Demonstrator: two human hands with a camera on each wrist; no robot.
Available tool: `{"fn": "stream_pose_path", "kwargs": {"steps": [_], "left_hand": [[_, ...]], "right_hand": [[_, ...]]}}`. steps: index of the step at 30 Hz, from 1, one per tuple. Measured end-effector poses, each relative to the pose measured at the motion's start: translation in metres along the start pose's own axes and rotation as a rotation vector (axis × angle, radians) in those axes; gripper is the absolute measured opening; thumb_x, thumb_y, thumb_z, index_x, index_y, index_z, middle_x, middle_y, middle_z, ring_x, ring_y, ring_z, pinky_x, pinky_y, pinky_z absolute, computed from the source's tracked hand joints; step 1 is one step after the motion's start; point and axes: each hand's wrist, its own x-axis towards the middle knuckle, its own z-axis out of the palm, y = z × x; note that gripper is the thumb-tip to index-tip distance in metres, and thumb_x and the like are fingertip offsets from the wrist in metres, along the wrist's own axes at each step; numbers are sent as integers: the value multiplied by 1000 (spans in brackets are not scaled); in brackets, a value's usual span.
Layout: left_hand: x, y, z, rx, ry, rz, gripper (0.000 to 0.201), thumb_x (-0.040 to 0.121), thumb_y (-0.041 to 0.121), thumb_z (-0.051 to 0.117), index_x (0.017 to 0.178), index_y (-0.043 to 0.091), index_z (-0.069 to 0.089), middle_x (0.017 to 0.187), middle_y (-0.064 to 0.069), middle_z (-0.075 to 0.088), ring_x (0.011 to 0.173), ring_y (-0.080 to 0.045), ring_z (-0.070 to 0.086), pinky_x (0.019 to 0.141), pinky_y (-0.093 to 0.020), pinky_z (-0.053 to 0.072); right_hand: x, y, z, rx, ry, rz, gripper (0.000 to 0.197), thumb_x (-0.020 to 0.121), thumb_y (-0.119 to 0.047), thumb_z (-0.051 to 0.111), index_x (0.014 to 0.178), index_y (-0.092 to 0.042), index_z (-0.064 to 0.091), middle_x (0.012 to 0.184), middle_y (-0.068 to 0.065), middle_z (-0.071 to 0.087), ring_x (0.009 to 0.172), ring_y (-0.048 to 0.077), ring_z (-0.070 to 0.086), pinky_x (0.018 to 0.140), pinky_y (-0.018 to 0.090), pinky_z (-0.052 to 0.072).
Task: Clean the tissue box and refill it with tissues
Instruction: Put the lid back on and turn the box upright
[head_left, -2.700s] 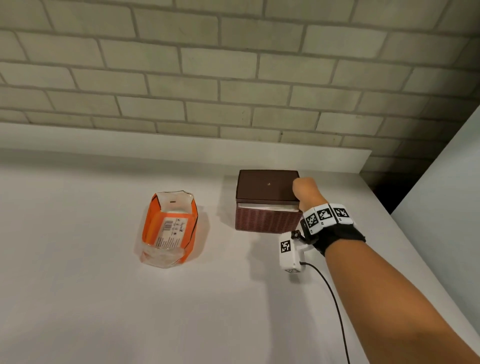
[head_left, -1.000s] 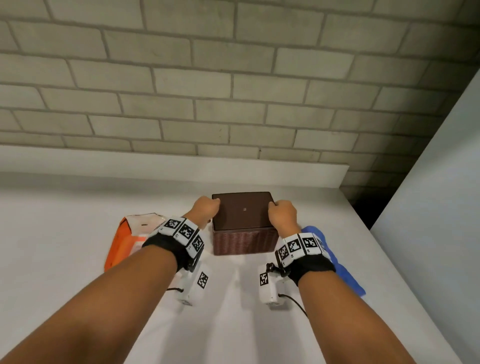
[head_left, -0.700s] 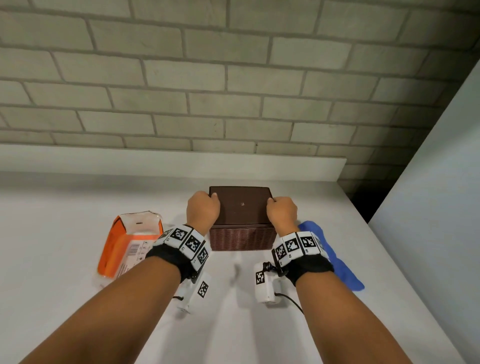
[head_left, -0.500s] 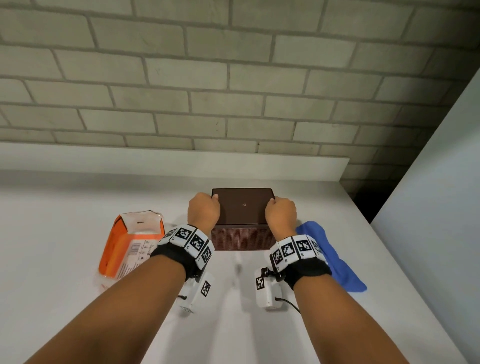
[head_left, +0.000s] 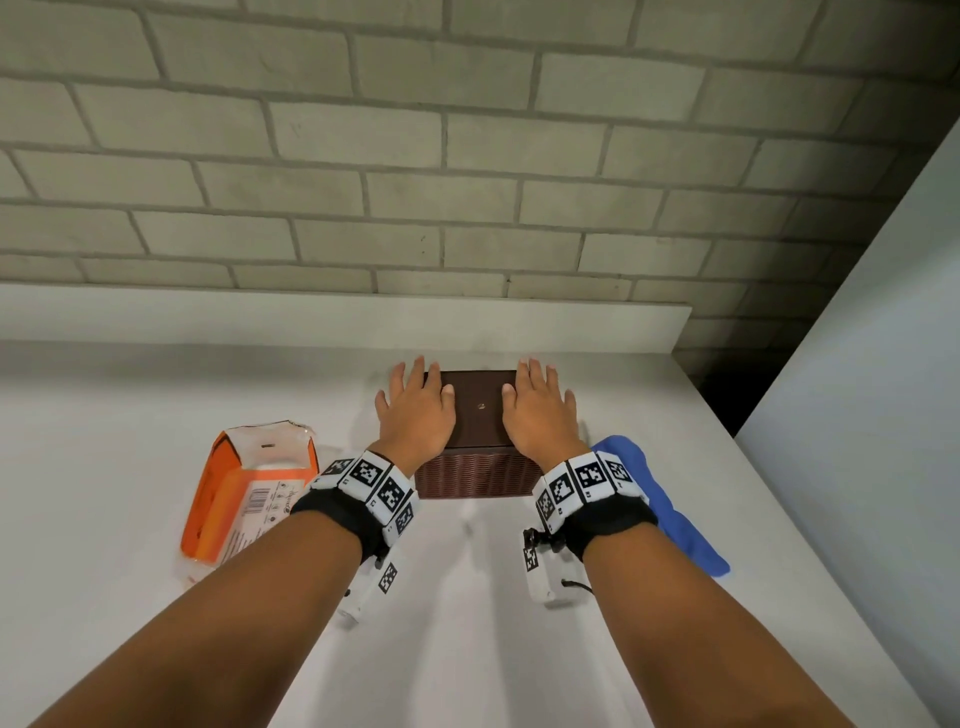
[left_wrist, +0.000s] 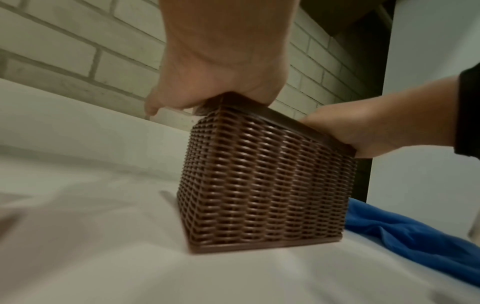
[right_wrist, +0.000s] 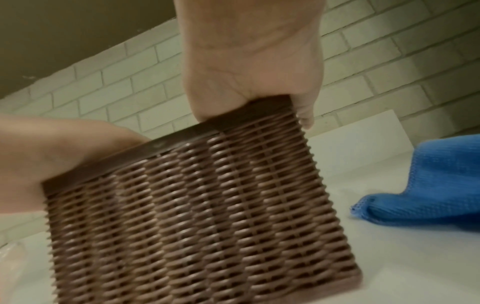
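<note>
Change: both hands, which gripped the lid's side edges half a second ago with curled fingers, now lie flat on top of it; 2.7 s ago only the right hand was at the box and the lid sat raised with white showing under it, while now the lid sits down on the woven body.
Left hand (head_left: 415, 410): fingers straight and spread, palm pressing on the left part of the lid, fingertips reaching past its far edge; holds nothing.
Right hand (head_left: 537, 410): the same on the right part of the lid, fingers straight and apart, palm down.
Tissue box (head_left: 478, 475): brown, woven sides, smooth dark lid (head_left: 480, 410) with a small dot in the middle; stands upright on the table (head_left: 493, 623) near the back ledge, between the two wrists.
Tissue pack (head_left: 249, 488): orange and clear wrapper, torn open at its far end, lying on the table well left of the box.
Blue cloth (head_left: 675, 519): crumpled on the table just right of the box, partly under the right wrist.
Wall (head_left: 467, 156): pale brick behind the ledge.
</note>
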Motion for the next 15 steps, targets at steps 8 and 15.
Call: {"fn": "stream_pose_path", "kwargs": {"steps": [8, 15], "left_hand": [[1, 0, 4, -8, -67, 21, 56, 102, 32, 21, 152, 10, 6, 161, -4, 2, 148, -22, 3, 118, -48, 2], [4, 0, 8, -32, -35, 52, 57, 101, 28, 27, 149, 1, 14, 156, -13, 17, 135, -35, 35, 114, -43, 25]], "right_hand": [[0, 2, 4, 28, -55, 7, 59, 102, -36, 16, 154, -11, 2, 163, 3, -2, 150, 24, -2, 121, 45, 8], [-2, 2, 3, 118, -51, 7, 60, 102, -36, 21, 153, -11, 3, 163, 3, -2, 147, 25, 19, 118, 38, 22]]}}
